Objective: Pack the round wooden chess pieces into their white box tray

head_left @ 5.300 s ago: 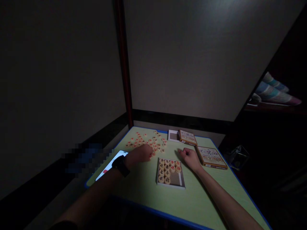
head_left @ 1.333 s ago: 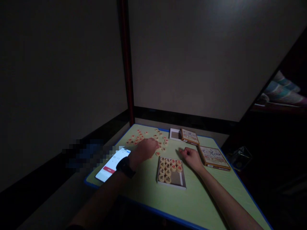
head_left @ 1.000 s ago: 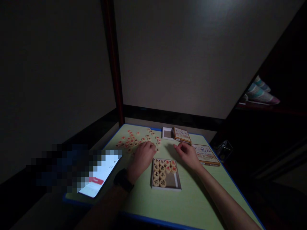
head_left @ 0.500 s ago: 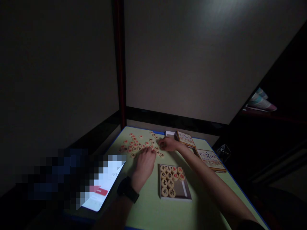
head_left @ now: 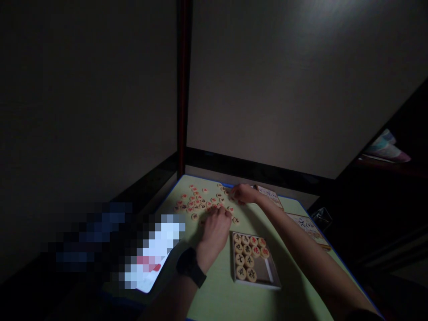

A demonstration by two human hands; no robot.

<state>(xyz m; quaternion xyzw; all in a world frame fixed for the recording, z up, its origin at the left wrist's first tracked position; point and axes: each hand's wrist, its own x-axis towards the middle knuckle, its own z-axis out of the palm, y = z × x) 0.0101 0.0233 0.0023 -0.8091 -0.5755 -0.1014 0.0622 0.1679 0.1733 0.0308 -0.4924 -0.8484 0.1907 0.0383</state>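
Note:
Round wooden pieces with red or black characters lie scattered over the far left of the green table. Over their near edge is my left hand, with a dark watch on the wrist and its fingers curled down among the pieces; what it holds, if anything, is hidden. My right hand is curled low at the right edge of the scatter, its fingertips too dark to make out. Nearer to me, a shallow box holds rows of larger pieces, and its right lower part shows bare bottom.
Two patterned flat boxes, one at the back and one at the right edge, lie on the table. A lit screen, partly pixelated, is at the left. Walls rise behind the table.
The whole view has shifted, so the table sits further right. My right hand is a little further back, at the far edge of the pieces. My left hand remains low over the pieces.

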